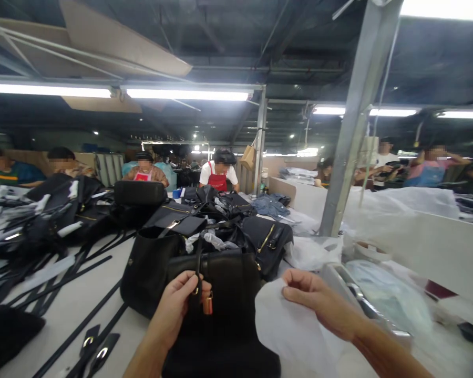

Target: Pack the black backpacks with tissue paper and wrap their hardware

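Note:
A black handbag (232, 315) stands right before me on the work table. Pinched in my left hand (183, 299) is a narrow black strap (198, 262) on the bag's front. A small gold-coloured padlock (207, 304) hangs just beside those fingers. My right hand (307, 294) is closed on the upper edge of a thin white sheet (281, 320), held at the bag's right side. Whether the sheet is paper or soft plastic, I cannot tell.
Black bags (266, 241) are heaped beyond the handbag. Loose black straps (102, 315) lie across the pale table (82, 294) at left. Clear plastic wrapping (394, 299) and a metal post (347, 115) are on the right. Co-workers (218, 176) sit across the table.

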`<control>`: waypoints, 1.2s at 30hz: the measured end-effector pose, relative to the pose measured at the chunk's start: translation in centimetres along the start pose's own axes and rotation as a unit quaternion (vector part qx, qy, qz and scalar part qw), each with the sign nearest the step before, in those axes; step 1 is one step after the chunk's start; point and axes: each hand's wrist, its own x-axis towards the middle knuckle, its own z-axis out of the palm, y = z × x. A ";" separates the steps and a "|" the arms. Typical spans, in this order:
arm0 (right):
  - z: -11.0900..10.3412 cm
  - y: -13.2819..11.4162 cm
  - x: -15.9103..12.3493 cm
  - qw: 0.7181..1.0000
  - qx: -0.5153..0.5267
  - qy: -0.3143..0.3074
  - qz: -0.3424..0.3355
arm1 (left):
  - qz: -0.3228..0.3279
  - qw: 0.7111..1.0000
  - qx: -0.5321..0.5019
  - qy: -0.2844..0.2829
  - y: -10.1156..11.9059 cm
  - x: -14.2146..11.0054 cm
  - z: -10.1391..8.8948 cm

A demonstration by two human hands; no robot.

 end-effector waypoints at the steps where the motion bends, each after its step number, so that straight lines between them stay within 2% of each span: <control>1: 1.4 -0.1 0.2 0.999 -0.030 -0.033 -0.002 | 0.003 1.000 0.002 -0.006 0.0 -0.1 0.0; 4: 5.7 -0.7 0.8 0.977 -0.193 -0.085 -0.036 | -0.012 0.999 0.000 -0.032 0.4 -0.3 -0.4; 7: 9.2 -1.1 1.9 0.942 -0.320 -0.064 -0.077 | -0.046 0.998 0.002 -0.050 1.7 -0.8 -1.0; 9: 10.9 -1.1 2.8 0.938 -0.331 -0.051 -0.091 | -0.060 0.997 0.014 -0.043 2.8 -1.3 -1.3; 12: 12.3 -1.0 4.4 0.951 -0.280 -0.075 -0.108 | -0.054 0.997 0.042 -0.023 4.3 -2.0 -1.4; 15: 12.7 -1.5 6.1 0.954 -0.242 -0.105 -0.141 | -0.023 0.995 0.096 -0.021 5.1 -2.5 -1.2; 19: 12.9 -2.6 7.6 0.959 -0.180 -0.118 -0.183 | 0.005 0.981 0.192 -0.035 4.9 -2.6 -1.1; 22: 13.0 -2.4 7.8 0.976 -0.097 -0.123 -0.153 | 0.024 0.976 0.215 0.011 4.2 -2.1 -1.3; 25: 12.8 -0.8 7.4 0.986 0.009 -0.142 -0.082 | 0.034 0.983 0.176 0.050 3.3 -1.4 -1.7; 27: 12.5 0.7 7.2 0.983 0.070 -0.157 -0.061 | 0.029 0.987 0.148 0.056 2.9 -1.2 -2.0; 29: 12.1 1.8 7.2 0.983 0.091 -0.149 -0.064 | 0.010 0.992 0.117 0.039 2.8 -1.2 -2.2; 31: 11.7 2.1 7.3 0.988 0.048 -0.127 -0.066 | -0.017 0.996 0.085 0.004 3.2 -1.5 -2.1; 33: 11.4 1.5 7.4 0.989 -0.076 -0.105 -0.073 | -0.024 0.996 0.080 -0.026 4.0 -2.0 -1.8; 36: 11.6 -0.6 7.4 0.956 -0.258 -0.082 -0.110 | 0.004 0.992 0.118 -0.037 5.1 -2.5 -1.3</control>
